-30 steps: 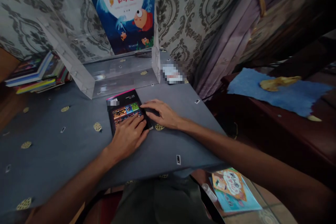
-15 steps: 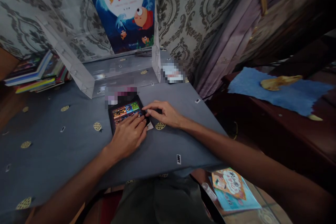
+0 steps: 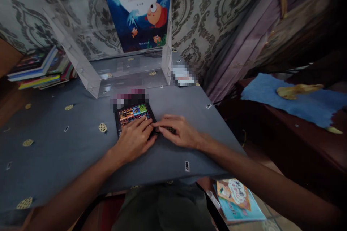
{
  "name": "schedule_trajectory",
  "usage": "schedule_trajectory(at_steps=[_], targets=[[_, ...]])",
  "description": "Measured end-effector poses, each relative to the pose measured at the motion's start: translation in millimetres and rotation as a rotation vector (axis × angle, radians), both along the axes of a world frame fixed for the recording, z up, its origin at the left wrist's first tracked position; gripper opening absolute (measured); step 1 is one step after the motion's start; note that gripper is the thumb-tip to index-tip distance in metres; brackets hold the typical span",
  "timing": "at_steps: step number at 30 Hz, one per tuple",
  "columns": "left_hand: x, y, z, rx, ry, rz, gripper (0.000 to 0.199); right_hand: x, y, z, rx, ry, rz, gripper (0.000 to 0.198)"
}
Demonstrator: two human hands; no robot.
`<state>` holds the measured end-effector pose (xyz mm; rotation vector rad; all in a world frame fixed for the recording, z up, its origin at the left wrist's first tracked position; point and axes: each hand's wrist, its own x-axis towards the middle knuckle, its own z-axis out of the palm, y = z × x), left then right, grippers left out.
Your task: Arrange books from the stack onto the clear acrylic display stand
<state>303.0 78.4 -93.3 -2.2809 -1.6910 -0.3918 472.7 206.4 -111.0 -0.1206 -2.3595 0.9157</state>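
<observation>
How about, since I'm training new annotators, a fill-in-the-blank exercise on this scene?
The hand lying over the black book is the person's ____ one.
In the picture, the clear stand is to the ____ of the stacked books.
The animals drawn on the blue book cover are ____.

Missing words: left; right; fish.

The blue book [image 3: 141,11] reads 跳龙门 in red; the tablecloth [image 3: 67,158], OBEY; the orange book [image 3: 234,195], 米小圈.
</observation>
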Motion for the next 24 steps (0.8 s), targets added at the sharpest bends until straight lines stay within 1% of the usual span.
schedule_trajectory(at_steps=[2,4,7,10,13,17,19,21,24], targets=[[-0.5,0.1,0.0,-0.017,-0.007,-0.004,0.025,3.1,-4.5,-1.1,0.156,0.027,-0.006,0.023],[-1.0,0.1,0.3,-0.033,-0.018,-0.007,0.027,3.9,-7.2,-1.5,0.254,0.026,-0.008,0.021],[-4.3,0.8,1.6,-0.061,-0.071,-0.001,0.026,2.6,-9.3,-1.4,0.322,0.019,-0.026,0.020],[-17.2,4.4,2.3,-0.092,-0.152,0.048,0.024,1.4,-10.4,-1.0,0.327,0.021,-0.069,0.020],[-43.7,11.5,0.8,-0.098,-0.193,0.166,0.024,1.4,-11.1,-0.6,0.304,0.008,-0.083,0.020],[-85.5,21.9,-0.4,-0.121,-0.155,0.443,0.033,1.7,-10.7,-0.6,0.305,-0.001,-0.064,0.023],[-99.4,25.4,1.7,-0.164,-0.141,0.537,0.036,1.5,-9.9,-1.2,0.328,0.006,-0.041,0.022],[-105.7,27.5,4.9,-0.203,-0.129,0.581,0.038,1.0,-9.0,-1.8,0.369,-0.007,-0.004,0.020],[-105.5,29.1,9.5,-0.222,-0.077,0.600,0.038,0.0,-7.5,-2.5,0.422,-0.077,0.045,0.022]])
